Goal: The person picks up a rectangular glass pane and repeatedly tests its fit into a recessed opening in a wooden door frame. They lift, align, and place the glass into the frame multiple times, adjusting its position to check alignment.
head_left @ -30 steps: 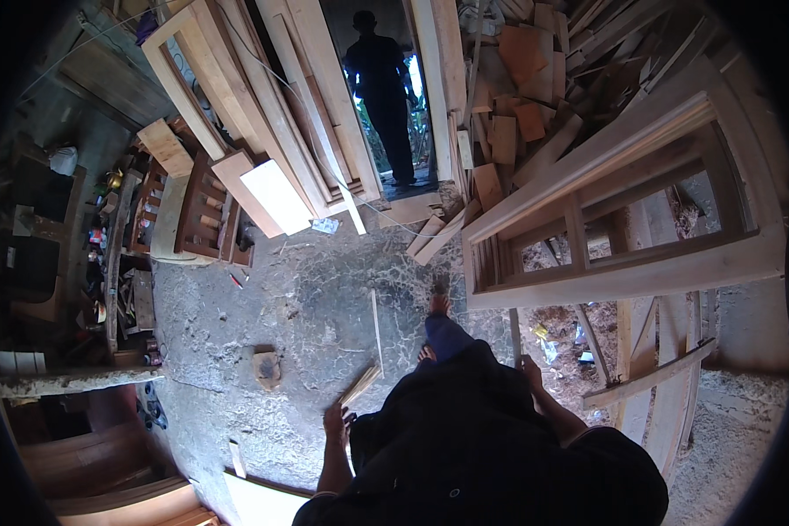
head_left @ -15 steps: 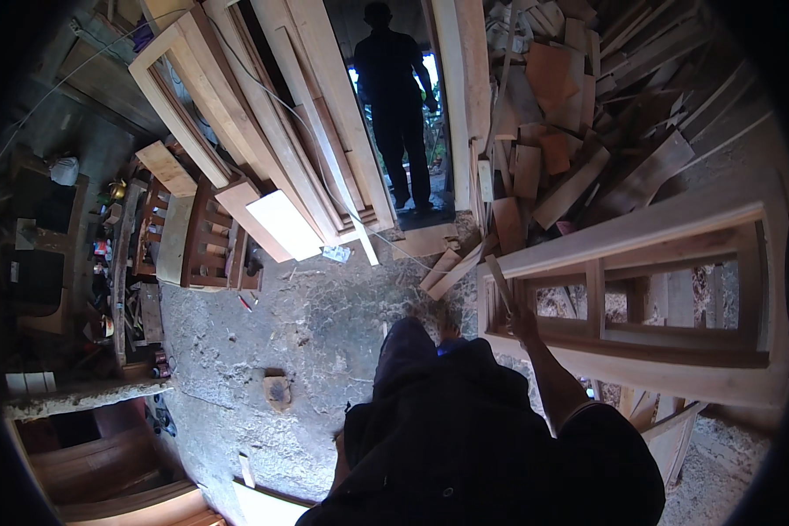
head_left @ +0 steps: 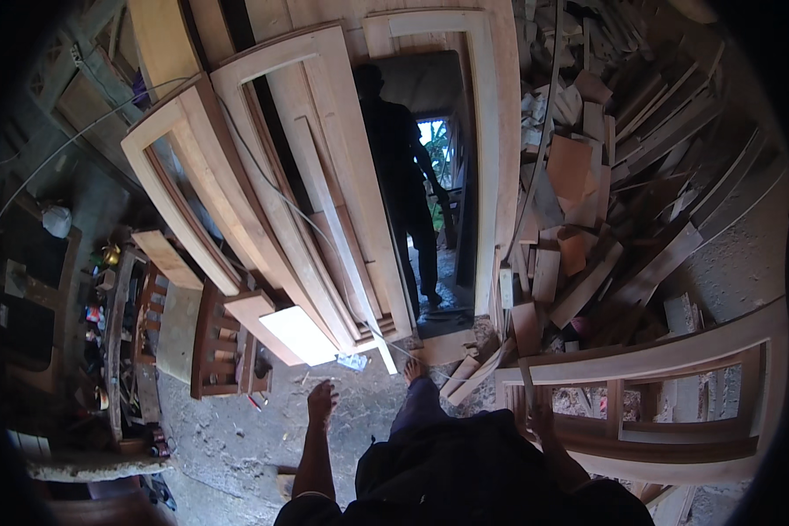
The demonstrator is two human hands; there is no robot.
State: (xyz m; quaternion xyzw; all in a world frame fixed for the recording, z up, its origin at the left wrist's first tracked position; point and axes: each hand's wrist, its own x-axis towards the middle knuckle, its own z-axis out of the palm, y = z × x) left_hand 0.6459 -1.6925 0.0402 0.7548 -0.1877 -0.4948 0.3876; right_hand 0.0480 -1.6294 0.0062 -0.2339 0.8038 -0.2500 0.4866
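Floor stretch [head_left: 228, 447] beneath left hand [head_left: 322, 400]

Woodworking shop, with unpainted door frames [head_left: 361, 175] and heaped offcuts [head_left: 570, 167].

thin, straight wooden strip [head_left: 527, 384], handheld

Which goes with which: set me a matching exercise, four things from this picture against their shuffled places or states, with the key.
1. Left hand
2. Right hand
3. White panel
4. Scrap-wood pile

A. Heaped at upper right
B. Holding a thin wooden strip
C. Low against the leaning frames
D. Over the floor, nothing visible in it

Pairs: 1-D, 2-B, 3-C, 4-A
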